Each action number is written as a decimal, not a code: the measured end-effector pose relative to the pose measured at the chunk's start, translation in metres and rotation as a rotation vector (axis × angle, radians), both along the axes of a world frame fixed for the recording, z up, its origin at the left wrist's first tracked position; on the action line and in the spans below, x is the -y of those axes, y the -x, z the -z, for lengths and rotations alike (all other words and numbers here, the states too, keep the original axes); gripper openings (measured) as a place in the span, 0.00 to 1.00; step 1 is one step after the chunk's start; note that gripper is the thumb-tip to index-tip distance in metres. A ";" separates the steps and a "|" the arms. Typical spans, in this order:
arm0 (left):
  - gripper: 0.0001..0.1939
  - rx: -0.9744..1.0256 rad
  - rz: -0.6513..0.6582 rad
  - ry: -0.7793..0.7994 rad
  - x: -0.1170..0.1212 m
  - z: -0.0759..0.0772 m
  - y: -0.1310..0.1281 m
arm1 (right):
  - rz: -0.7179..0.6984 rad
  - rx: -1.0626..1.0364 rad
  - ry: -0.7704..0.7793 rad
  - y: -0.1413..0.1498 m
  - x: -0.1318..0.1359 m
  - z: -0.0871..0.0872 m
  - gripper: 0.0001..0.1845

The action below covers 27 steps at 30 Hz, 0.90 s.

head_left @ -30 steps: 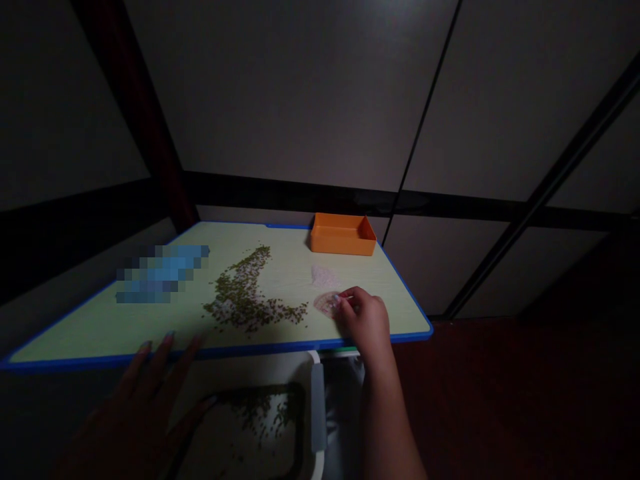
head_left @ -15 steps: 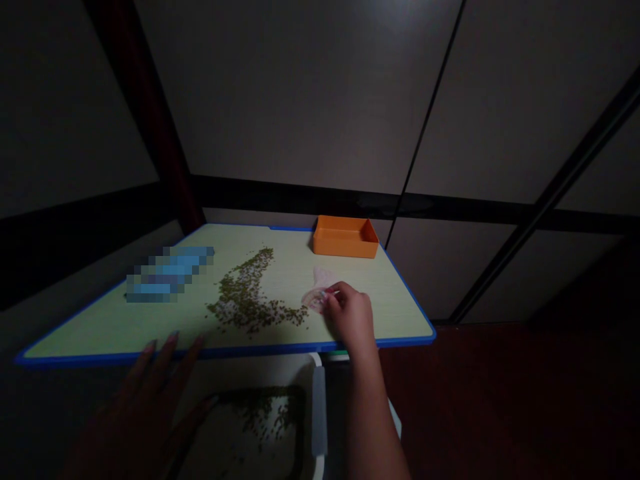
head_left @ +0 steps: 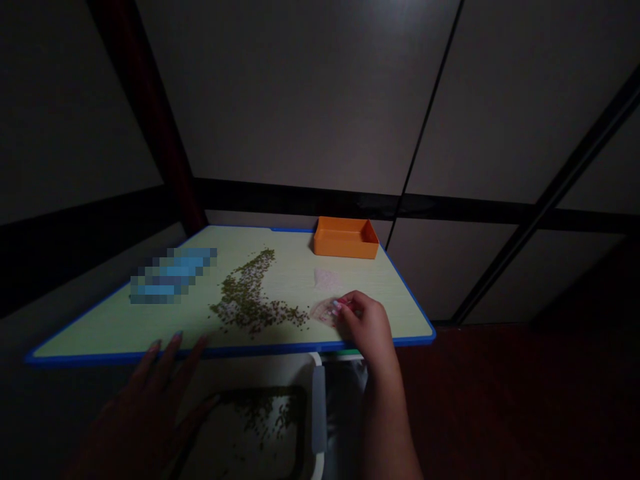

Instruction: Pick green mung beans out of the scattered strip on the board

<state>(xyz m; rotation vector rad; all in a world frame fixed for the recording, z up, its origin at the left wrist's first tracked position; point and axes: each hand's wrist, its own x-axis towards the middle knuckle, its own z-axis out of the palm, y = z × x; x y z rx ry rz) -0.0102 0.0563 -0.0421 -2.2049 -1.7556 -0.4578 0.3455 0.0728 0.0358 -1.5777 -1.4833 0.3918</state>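
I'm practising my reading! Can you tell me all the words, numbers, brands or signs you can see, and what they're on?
None can be read.
Blue thing on the left: covered by blurry squares, so any writing is hidden.
Thin see-through thing in the right hand: any marks are too small and dim to read.
Orange box: no writing shows on the sides in view.

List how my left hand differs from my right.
The left hand has its fingers spread; the right hand has its fingertips drawn together on a sheer piece.
The left hand is in deep shadow at the table's near edge; the right hand is better lit and further over the top.
Both are bare.
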 end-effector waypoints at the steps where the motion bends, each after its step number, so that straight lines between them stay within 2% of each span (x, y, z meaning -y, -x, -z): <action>1: 0.37 0.000 -0.001 -0.008 0.000 0.000 -0.001 | -0.004 -0.001 0.008 -0.002 0.000 0.002 0.05; 5: 0.36 -0.016 -0.004 -0.022 0.002 -0.003 -0.005 | -0.022 0.005 0.014 -0.001 -0.002 0.006 0.06; 10: 0.37 -0.004 -0.009 -0.016 0.002 -0.007 -0.007 | 0.041 0.079 0.014 0.007 -0.002 -0.001 0.06; 18: 0.37 -0.048 0.021 -0.070 0.002 0.001 -0.001 | 0.141 0.105 0.018 0.003 -0.002 -0.004 0.06; 22: 0.37 -0.039 0.010 -0.079 -0.001 0.003 0.000 | 0.089 0.050 0.010 0.000 -0.002 -0.002 0.06; 27: 0.36 -0.029 0.037 -0.101 -0.002 0.006 0.002 | 0.044 0.077 -0.004 0.009 -0.003 -0.003 0.05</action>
